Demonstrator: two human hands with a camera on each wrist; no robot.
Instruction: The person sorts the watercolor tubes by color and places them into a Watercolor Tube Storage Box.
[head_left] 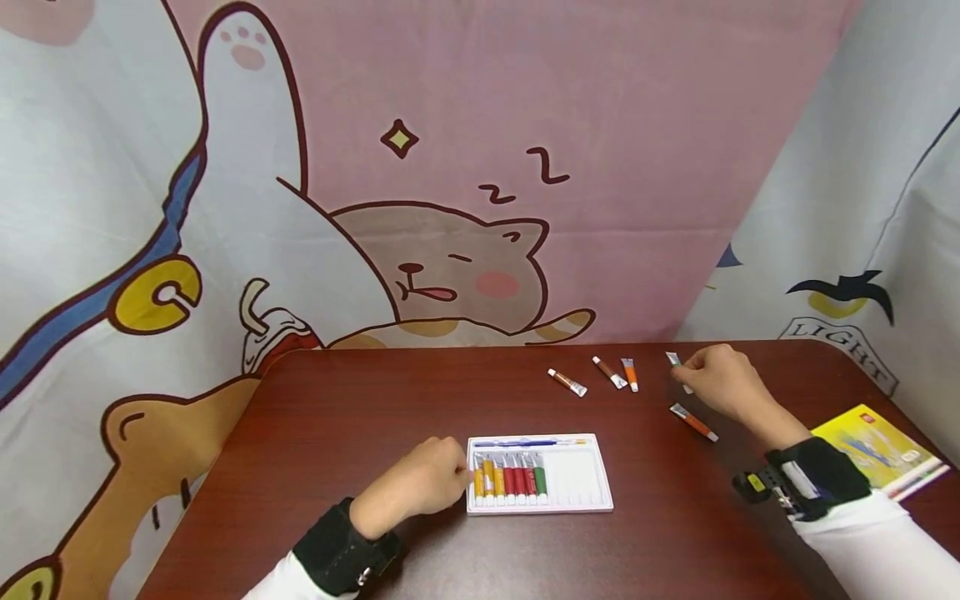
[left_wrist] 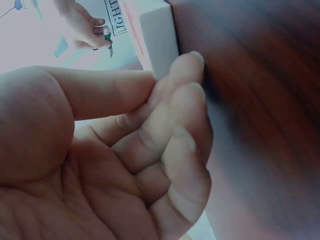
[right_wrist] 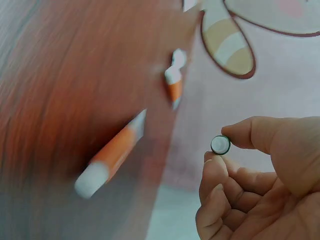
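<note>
A: Seven paint tubes stood in the white tray: three yellow-orange, three red, one green. Five more were outside it. Please confirm the loose ones.

B: Confirmed. Four loose tubes lay on the table: a brown tube, a second brown tube, an orange tube and an orange-red tube. The fifth, the green tube, was in the right hand.

A: State of that grip?

B: Thumb and forefinger were pinched on the green tube. The orange-red tube lay just below that grip, nearer the person; the other three lay to its left, well apart from it.

A: Left hand?

B: Thumb and fingertips were clamped on the tray's left edge. The tube row began just right of that grip, and one blue brush lay along the tray's far side.

A: Differences between views?

B: Only the left wrist view showed the thumb meeting the fingers on the tray's corner. Only the right wrist view showed the green tube end-on, its round cap between the fingertips. Only the head view showed the tray's contents and one yellow booklet right of the right forearm.
</note>
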